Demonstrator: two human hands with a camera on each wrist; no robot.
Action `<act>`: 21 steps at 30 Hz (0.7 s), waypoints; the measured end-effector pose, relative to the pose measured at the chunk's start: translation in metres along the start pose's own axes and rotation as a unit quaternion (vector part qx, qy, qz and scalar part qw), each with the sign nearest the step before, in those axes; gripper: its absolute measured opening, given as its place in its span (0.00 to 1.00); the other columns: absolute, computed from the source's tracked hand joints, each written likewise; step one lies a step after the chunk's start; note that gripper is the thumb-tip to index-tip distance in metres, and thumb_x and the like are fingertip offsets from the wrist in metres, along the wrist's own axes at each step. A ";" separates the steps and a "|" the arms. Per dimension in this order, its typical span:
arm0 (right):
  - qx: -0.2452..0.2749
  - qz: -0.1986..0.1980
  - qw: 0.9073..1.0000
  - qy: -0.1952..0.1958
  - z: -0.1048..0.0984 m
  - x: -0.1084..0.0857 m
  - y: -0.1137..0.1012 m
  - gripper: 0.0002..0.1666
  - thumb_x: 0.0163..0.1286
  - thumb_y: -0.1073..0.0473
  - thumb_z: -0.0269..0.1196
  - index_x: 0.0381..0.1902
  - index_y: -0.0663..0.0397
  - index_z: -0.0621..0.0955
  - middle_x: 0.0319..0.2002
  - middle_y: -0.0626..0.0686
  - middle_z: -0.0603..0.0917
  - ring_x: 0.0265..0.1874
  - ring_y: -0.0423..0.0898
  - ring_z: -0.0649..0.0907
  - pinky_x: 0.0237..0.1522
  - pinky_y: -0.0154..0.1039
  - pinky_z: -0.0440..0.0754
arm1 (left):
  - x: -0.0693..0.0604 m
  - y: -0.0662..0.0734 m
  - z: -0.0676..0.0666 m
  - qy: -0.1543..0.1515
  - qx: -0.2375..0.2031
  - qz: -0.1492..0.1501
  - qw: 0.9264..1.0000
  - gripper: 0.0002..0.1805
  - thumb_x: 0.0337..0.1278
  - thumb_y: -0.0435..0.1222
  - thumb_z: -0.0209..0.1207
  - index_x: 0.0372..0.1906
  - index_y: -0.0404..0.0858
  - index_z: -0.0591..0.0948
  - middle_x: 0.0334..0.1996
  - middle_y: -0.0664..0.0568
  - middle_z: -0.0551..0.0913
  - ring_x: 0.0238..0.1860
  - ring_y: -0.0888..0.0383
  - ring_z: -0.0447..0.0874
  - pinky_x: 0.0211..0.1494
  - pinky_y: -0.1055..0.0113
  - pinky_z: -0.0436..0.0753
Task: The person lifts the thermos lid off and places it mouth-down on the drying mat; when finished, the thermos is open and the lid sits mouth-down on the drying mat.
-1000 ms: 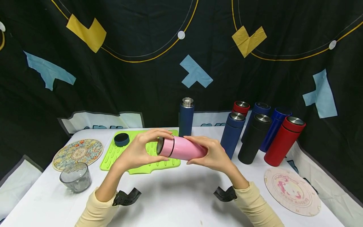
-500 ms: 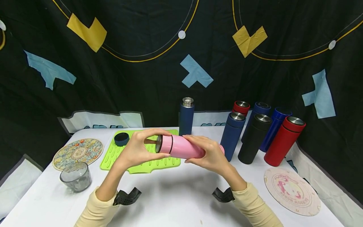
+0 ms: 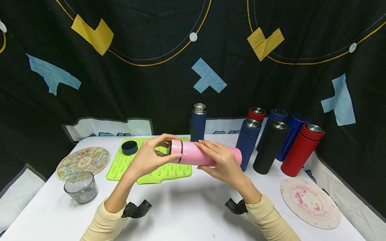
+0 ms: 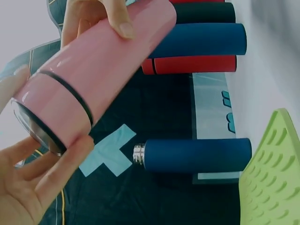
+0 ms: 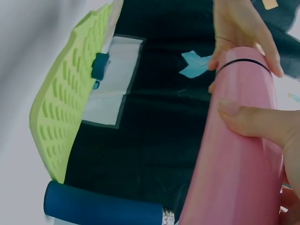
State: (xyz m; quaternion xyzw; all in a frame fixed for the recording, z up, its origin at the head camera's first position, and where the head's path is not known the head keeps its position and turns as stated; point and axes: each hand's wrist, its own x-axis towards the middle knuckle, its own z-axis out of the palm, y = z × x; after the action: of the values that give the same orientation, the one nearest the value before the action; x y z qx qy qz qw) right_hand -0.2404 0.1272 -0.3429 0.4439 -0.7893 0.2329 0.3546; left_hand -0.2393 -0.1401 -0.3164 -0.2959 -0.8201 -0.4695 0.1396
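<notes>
Left hand (image 3: pixel 148 158) pinches a glossy pink cylindrical flask (image 3: pixel 190 151) at the lid end; right hand (image 3: pixel 224 163) grips it farther along; lidless navy-blue cylindrical flask (image 3: pixel 198 126) upright behind!

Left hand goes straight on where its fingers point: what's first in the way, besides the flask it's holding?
Likely the right hand, gripping the same pink flask; the left hand points roughly along it. Exact depth alignment is unclear.
</notes>
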 end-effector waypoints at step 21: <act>0.137 0.058 0.989 -0.026 -0.007 0.000 0.001 0.44 0.43 0.58 0.81 0.61 0.54 0.77 0.56 0.51 0.81 0.56 0.49 0.79 0.51 0.46 0.81 | -0.001 -0.001 -0.007 -0.048 -0.019 0.146 0.988 0.36 0.35 0.35 0.78 0.57 0.44 0.79 0.56 0.54 0.80 0.55 0.57 0.77 0.44 0.64 0.84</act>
State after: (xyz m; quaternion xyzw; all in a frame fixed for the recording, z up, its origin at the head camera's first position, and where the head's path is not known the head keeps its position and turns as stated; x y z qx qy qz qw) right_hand -0.2385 0.1321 -0.3382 0.4475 -0.7834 0.3473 0.2559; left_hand -0.2398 -0.1470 -0.3138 -0.4373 -0.7646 -0.4450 0.1615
